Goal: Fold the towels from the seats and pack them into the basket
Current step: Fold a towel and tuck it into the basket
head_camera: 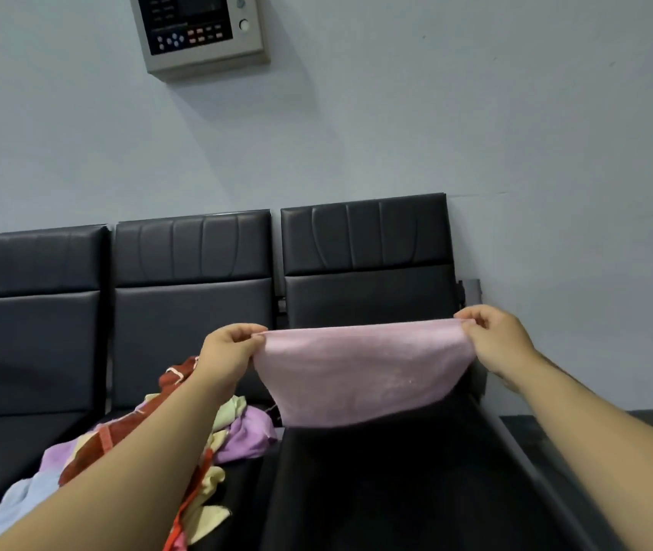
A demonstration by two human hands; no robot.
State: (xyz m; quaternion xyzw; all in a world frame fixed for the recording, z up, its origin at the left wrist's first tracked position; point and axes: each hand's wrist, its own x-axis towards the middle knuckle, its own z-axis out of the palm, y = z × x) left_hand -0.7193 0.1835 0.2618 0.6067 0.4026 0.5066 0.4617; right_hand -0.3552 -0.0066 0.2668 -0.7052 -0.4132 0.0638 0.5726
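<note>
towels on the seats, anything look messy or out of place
Yes: the towel pile lies crumpled and unfolded on the middle seat. The pink towel, pinched by left hand and right hand, hangs straight.

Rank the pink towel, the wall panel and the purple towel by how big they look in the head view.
1. pink towel, stretched between left hand and right hand.
2. wall panel, cut off at the top edge and farther away.
3. purple towel, partly hidden, so its true size is unsure.

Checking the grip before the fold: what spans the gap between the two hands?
The head view shows only the pink towel, its top edge pinched at each end by the left hand and the right hand.
</note>
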